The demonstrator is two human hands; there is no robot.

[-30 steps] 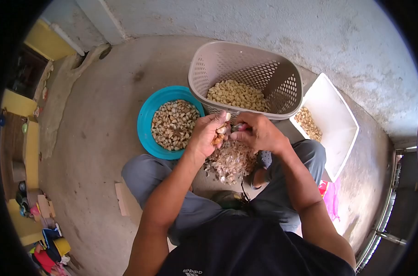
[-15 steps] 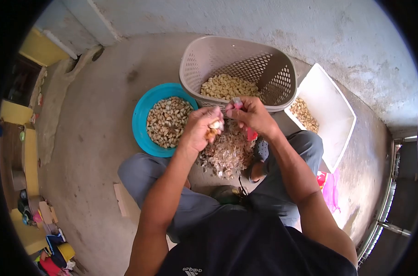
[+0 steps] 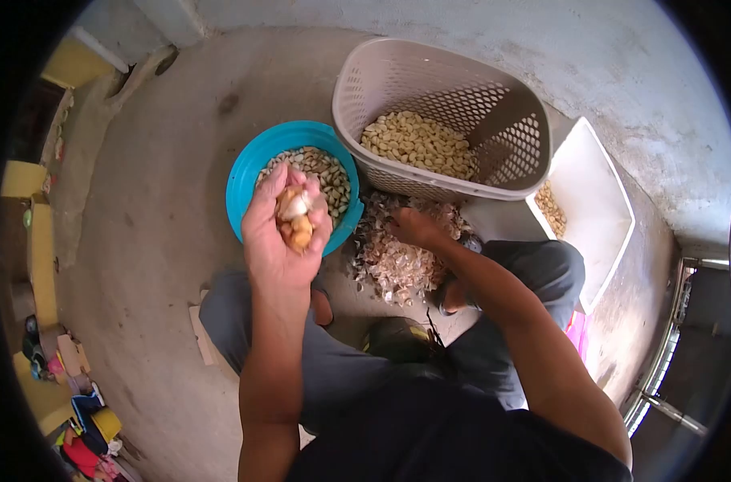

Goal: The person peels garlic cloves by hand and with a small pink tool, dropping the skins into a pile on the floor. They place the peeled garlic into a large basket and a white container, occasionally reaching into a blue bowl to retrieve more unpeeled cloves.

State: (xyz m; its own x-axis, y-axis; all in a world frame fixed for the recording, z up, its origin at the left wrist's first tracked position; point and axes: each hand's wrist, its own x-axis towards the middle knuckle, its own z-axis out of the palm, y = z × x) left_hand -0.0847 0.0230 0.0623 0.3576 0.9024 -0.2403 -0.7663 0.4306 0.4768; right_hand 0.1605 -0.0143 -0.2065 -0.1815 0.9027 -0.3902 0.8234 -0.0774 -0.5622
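Note:
Several garlic cloves [image 3: 296, 210] lie in my left hand [image 3: 285, 229], whose fingers curl round them, palm up, over the near part of the blue basin [image 3: 241, 173]. That basin holds many unpeeled cloves [image 3: 333, 177]. My right hand [image 3: 414, 227] is lowered over the heap of papery skins [image 3: 401, 269]; its fingertips are dark and unclear, and anything in them is hidden. Behind it stands the brown perforated basket [image 3: 494, 189] with pale peeled cloves [image 3: 420, 143] at its bottom.
A white tub [image 3: 598, 193] with some cloves [image 3: 548, 210] stands at the right, near the wall. Cardboard [image 3: 207, 333] lies on the floor by my left knee. Clothes and mixed items [image 3: 84, 450] are at the lower left. Something pink [image 3: 577, 333] lies beyond my right knee.
My left hand has moved left and turned palm up with the cloves. My right hand has gone down to the skins. The hands are farther apart, and the view has shifted.

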